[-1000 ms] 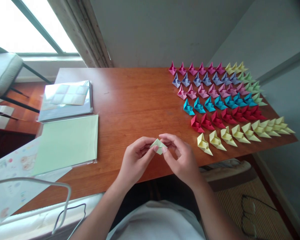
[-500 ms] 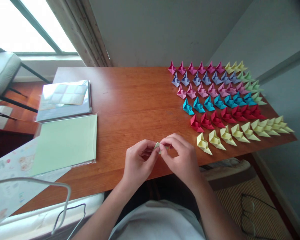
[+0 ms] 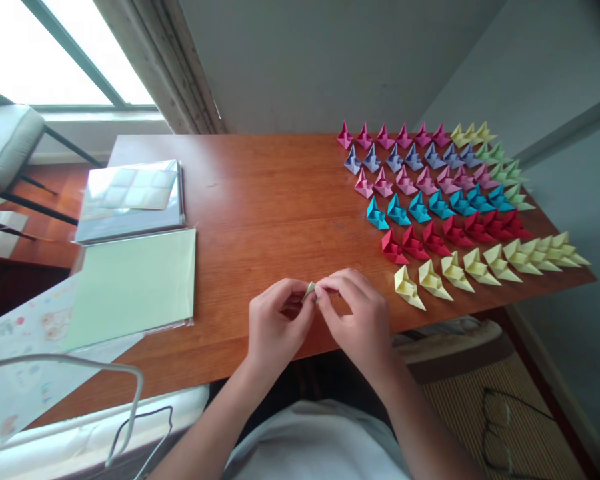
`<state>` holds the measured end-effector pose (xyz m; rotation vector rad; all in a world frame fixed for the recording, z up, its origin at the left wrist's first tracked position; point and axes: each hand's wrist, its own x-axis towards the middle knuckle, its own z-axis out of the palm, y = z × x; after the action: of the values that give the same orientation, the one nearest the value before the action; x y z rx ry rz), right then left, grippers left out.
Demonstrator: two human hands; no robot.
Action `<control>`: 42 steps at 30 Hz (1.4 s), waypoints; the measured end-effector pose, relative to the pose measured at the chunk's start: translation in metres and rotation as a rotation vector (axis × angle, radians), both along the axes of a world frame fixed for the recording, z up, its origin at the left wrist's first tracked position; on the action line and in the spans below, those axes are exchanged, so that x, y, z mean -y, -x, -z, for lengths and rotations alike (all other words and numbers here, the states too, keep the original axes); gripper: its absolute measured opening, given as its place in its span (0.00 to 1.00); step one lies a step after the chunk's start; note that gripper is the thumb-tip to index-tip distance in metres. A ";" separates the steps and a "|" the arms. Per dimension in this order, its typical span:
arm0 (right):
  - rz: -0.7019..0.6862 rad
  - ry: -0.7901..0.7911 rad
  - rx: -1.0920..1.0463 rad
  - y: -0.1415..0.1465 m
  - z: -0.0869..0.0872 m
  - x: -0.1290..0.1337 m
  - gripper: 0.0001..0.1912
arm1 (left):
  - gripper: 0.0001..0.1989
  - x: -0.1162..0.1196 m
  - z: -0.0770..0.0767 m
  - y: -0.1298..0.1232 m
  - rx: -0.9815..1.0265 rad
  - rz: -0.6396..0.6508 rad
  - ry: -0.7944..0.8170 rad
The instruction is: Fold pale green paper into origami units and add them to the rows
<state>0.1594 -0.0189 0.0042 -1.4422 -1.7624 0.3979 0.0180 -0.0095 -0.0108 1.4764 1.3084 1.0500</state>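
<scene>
Over the front of the wooden table, my left hand [image 3: 279, 319] and my right hand [image 3: 357, 313] meet with fingertips pinched on a small folded piece of pale yellow-green paper [image 3: 309, 290]. Only a pointed corner of it shows; my fingers cover the rest. To the right stand rows of folded paper boats. The nearest row is pale yellow, with its closest boat [image 3: 408, 288] just beyond my right hand. Behind it come red boats [image 3: 415, 243], blue boats [image 3: 399, 210], pink, lilac and magenta ones.
A pack of light green paper [image 3: 135, 287] lies on the left of the table [image 3: 260, 207], with a clear-wrapped pack [image 3: 130, 223] behind it. A patterned sheet [image 3: 25, 360] sticks out beneath. A pale bent tube [image 3: 137, 387] crosses the lower left. Eyeglasses [image 3: 497, 427] rest at lower right.
My right fingertips have shifted slightly left, closer to my left fingers. Less of the folded paper shows on the right side. The boats and packs stay put.
</scene>
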 end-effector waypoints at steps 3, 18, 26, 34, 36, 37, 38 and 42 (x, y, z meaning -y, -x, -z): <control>-0.014 0.054 -0.114 -0.003 -0.001 0.001 0.05 | 0.07 -0.003 -0.001 0.002 0.118 -0.003 0.123; -0.037 -0.105 0.076 -0.001 0.004 0.000 0.05 | 0.09 -0.008 -0.004 0.010 0.353 0.025 0.287; -0.072 -0.218 0.166 0.000 0.011 0.005 0.08 | 0.08 -0.008 -0.011 0.006 0.391 -0.059 0.333; -0.053 -0.214 0.128 0.003 0.008 -0.001 0.08 | 0.09 -0.010 -0.009 0.008 0.453 0.021 0.338; -0.043 -0.188 0.097 0.004 0.005 -0.001 0.08 | 0.10 -0.010 -0.009 0.007 0.439 0.007 0.337; -0.034 -0.171 0.075 0.004 0.004 -0.001 0.08 | 0.10 -0.010 -0.009 0.007 0.431 0.000 0.336; -0.026 -0.147 0.045 0.004 0.003 -0.001 0.07 | 0.10 -0.010 -0.010 0.006 0.425 -0.006 0.333; -0.037 0.003 -0.156 0.002 -0.003 0.000 0.08 | 0.11 -0.011 -0.013 0.006 0.420 0.002 0.339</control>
<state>0.1570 -0.0185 0.0068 -1.3451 -1.6656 0.5180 0.0118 0.0016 0.0018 0.9429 1.1137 1.0116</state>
